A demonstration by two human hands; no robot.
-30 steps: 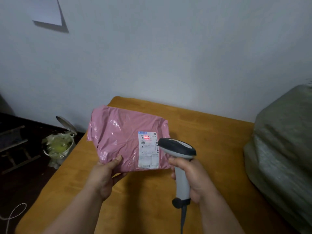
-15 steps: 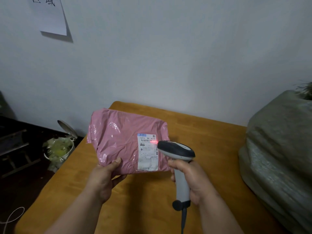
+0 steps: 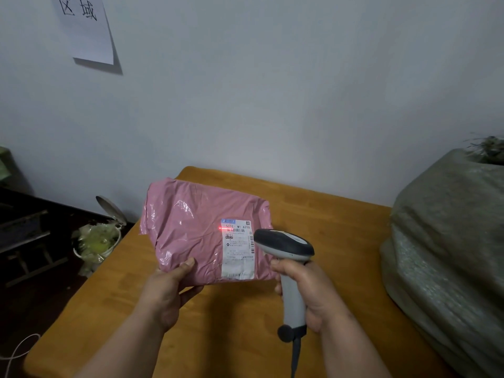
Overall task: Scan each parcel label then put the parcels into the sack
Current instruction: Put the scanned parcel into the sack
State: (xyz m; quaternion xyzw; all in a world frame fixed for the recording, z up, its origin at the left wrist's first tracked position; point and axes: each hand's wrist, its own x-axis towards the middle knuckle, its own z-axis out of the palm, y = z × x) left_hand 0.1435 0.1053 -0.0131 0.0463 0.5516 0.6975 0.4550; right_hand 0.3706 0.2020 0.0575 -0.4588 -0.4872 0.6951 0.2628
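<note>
A pink plastic parcel (image 3: 191, 227) is held tilted up above the wooden table (image 3: 231, 323). My left hand (image 3: 169, 290) grips its lower left edge, thumb on top. A white label (image 3: 238, 248) sits on the parcel's right side, with a red scanner line across its top. My right hand (image 3: 308, 293) grips the handle of a grey barcode scanner (image 3: 286, 246), whose dark head points at the label. A big grey-green woven sack (image 3: 447, 257) stands at the table's right end.
A small bin (image 3: 98, 241) lined with a greenish bag, lid up, stands on the dark floor left of the table. A paper sign (image 3: 84, 28) hangs on the white wall. The scanner's cable (image 3: 296, 358) hangs down toward me. A white cord (image 3: 16, 353) lies at the lower left.
The view has tilted up, showing more wall and sign. The red scan line has shifted on the label, now at its top left. Both hands keep their holds.
</note>
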